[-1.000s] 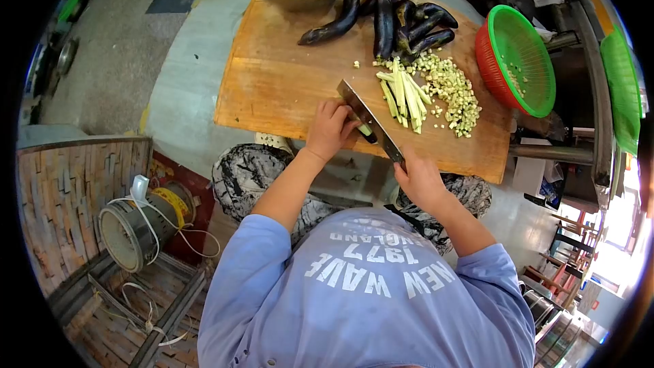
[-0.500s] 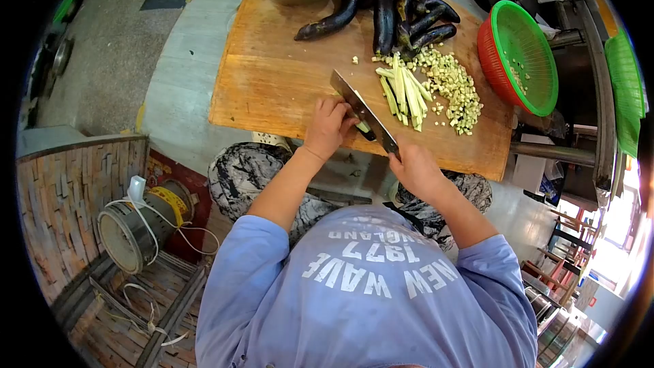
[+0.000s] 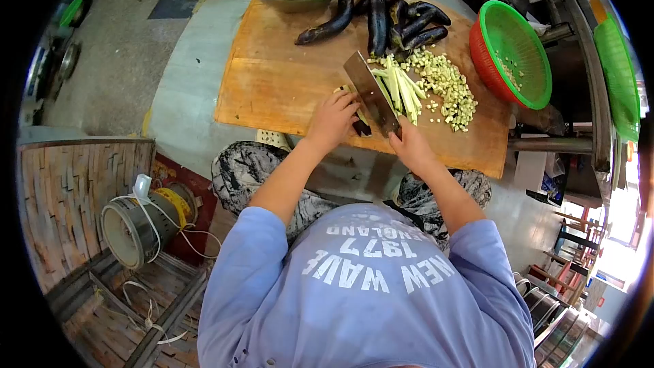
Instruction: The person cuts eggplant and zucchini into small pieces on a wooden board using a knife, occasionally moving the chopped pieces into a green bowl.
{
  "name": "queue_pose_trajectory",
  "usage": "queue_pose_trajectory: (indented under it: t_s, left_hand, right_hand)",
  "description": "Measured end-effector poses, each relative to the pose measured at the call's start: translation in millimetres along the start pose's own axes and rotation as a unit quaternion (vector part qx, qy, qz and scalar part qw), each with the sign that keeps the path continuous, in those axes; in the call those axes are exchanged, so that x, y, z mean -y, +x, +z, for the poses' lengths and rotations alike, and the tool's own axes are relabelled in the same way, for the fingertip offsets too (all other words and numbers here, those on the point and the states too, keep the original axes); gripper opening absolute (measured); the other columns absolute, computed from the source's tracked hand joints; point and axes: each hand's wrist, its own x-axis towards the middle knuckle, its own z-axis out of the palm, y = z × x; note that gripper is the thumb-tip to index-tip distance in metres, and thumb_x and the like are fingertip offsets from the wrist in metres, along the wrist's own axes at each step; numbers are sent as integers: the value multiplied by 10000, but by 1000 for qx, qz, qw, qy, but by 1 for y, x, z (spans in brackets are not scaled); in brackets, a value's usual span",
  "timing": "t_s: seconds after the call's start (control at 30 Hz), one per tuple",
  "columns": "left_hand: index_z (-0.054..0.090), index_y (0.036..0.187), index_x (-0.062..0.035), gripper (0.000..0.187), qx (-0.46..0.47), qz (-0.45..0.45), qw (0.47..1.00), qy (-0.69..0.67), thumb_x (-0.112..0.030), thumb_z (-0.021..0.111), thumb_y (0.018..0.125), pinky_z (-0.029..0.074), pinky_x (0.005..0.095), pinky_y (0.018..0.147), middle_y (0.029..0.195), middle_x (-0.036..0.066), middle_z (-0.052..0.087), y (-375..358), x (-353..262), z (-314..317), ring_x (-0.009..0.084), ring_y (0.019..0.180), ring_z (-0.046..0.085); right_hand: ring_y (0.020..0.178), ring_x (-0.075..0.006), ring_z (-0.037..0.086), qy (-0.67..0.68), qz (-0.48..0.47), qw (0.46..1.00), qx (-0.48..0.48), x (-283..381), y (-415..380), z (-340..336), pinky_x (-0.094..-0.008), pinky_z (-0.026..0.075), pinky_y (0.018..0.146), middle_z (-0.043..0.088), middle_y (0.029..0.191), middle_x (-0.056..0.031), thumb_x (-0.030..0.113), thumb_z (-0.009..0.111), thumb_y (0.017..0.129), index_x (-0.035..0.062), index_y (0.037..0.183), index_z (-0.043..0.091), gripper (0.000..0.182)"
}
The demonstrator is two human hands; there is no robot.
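My right hand (image 3: 413, 146) is wrapped round the handle of a cleaver (image 3: 372, 95), its broad blade leaning with the face partly showing. Left of the blade, my left hand (image 3: 332, 120) presses bent fingers onto an eggplant piece (image 3: 362, 128) with dark skin and pale flesh, near the front edge of the wooden board (image 3: 272, 88). Part of that piece is hidden under the fingers. Just right of the blade lie pale eggplant strips (image 3: 403, 90), and beyond them a heap of small eggplant cubes (image 3: 449, 92).
Several whole dark eggplants (image 3: 398, 20) lie at the board's back. A metal bowl (image 3: 300, 3) of peeled green eggplants stands at the back left. A green colander (image 3: 521, 51) in a red basket (image 3: 487, 61) sits at the right edge. A metal canister (image 3: 133, 232) stands lower left.
The cleaver has lifted off the eggplant piece and shifted slightly right and away from me, showing more of its blade. My left fingers lie farther over the piece.
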Motion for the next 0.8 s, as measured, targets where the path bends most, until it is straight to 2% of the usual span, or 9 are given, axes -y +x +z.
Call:
queue_pose_trajectory:
  t_s: [0.07,0.17,0.37,0.47,0.63,0.8]
  left_hand:
    - [623,1039,-38,344,-23,-35,999,-2,-64,735,716,438,432,925,1169,152,564,1,-5,-1,369,1100,499]
    - [621,1035,-46,345,-14,-82,996,-8,-67,740,712,434,440,903,1127,151,553,-5,4,8,363,1050,500]
    - [611,1044,-60,355,18,-75,997,-7,-77,745,716,430,433,878,1082,133,556,0,4,-5,352,1011,496]
    - [613,1045,-62,352,15,-73,997,-15,-84,745,719,432,433,871,1076,124,561,1,4,-6,345,1009,498]
    - [609,1059,-59,373,35,-89,995,-10,-100,750,716,434,422,881,1084,116,564,1,6,-8,327,1026,506]
    - [608,1037,-43,362,29,-105,994,-29,-118,760,717,440,416,884,1101,124,564,-3,6,-8,335,1042,511]
  right_hand:
    - [723,-434,610,-70,3,998,6,10,-6,-5,-490,481,659,623,758,-235,133,603,865,-19,940,534,184]
    - [721,-457,603,-81,-25,996,-34,11,-17,5,-523,480,662,625,740,-234,147,598,866,-2,921,513,180]
    - [725,-454,616,-138,-30,990,-6,20,-22,12,-550,478,675,625,726,-248,152,580,871,0,943,502,185]
    - [717,-456,618,-159,20,986,46,37,-22,10,-559,477,678,628,745,-265,149,571,876,-1,961,489,191]
    - [718,-468,609,-91,31,995,5,18,-12,41,-556,476,667,632,767,-271,136,561,881,-2,1011,474,209]
    - [742,-479,602,-64,9,998,3,16,-22,28,-560,471,675,627,771,-279,134,555,888,0,1031,472,213]
